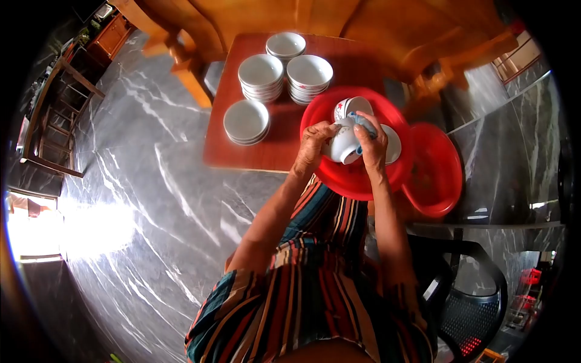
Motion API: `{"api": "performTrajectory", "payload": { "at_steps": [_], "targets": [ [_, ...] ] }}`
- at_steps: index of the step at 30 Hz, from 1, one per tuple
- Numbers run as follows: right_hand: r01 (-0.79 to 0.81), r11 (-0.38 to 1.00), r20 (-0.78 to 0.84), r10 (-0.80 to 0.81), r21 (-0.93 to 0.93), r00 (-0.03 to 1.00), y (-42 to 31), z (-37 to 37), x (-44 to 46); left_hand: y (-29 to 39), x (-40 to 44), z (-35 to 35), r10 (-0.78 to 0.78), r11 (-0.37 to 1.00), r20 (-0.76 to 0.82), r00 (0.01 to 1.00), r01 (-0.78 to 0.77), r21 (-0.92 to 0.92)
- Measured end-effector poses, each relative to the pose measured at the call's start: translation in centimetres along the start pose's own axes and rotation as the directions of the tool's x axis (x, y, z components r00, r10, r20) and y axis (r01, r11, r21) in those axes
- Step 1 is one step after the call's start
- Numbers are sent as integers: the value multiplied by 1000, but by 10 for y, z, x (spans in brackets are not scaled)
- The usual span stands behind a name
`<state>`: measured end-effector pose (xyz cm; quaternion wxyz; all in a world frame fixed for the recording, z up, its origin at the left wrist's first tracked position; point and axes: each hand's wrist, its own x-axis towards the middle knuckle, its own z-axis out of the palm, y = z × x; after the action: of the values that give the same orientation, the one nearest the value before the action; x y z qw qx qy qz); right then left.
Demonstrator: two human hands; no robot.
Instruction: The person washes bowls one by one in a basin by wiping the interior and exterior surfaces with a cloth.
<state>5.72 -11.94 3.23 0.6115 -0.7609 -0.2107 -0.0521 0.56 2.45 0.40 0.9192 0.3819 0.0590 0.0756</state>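
Note:
Over a red plastic basin (325, 103), my left hand (313, 143) grips the edge of a white bowl (343, 149), which is tilted on its side. My right hand (376, 142) is closed round a blue and white cloth (363, 128) pressed against that bowl. Inside the basin, behind my hands, a white bowl with a red flower pattern (342, 109) leans. Another white bowl (392, 145) shows partly behind my right hand.
On the red-brown table (221, 136) stand stacks of white bowls: a left stack (261, 72), a right stack (310, 74), a back stack (285, 46) and a low front stack (246, 123). A second red basin (445, 175) sits at the right. A black chair (475, 311) stands behind it.

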Motion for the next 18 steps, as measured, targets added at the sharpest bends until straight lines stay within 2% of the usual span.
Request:
{"api": "performTrajectory", "payload": {
  "at_steps": [2,4,5,8,9,11,13,15,16,18],
  "targets": [
    [-26,999,3,26,41,1000,14,-2,3,0,1,1,10,1000,-15,1000,-10,-27],
    [-153,948,-23,165,278,986,30,-1,4,1,5,-4,11,997,-33,999,-14,-73],
    [-145,948,-14,155,285,988,27,-2,4,3,5,-2,55,994,-19,998,-57,-95],
    [-203,938,-31,220,283,975,23,0,-3,17,-11,10,166,985,-9,986,-166,39],
    [-199,942,-49,219,271,974,31,0,-2,17,-11,9,65,997,-52,997,-68,-43],
    [-171,983,-87,176,60,980,42,-4,1,21,-15,11,46,999,-37,998,-47,-27],
    [-131,990,-91,126,-48,988,31,-3,2,18,-13,6,134,991,45,990,-134,9],
    [-79,997,-65,79,-4,995,10,4,-1,18,-13,4,139,990,60,988,-140,17],
    [-62,988,-82,74,141,994,-1,9,-6,17,-13,3,108,994,51,993,-108,12],
    [-23,991,-99,37,135,994,-3,13,-9,20,-15,5,128,991,58,990,-130,25]
  ]
}}
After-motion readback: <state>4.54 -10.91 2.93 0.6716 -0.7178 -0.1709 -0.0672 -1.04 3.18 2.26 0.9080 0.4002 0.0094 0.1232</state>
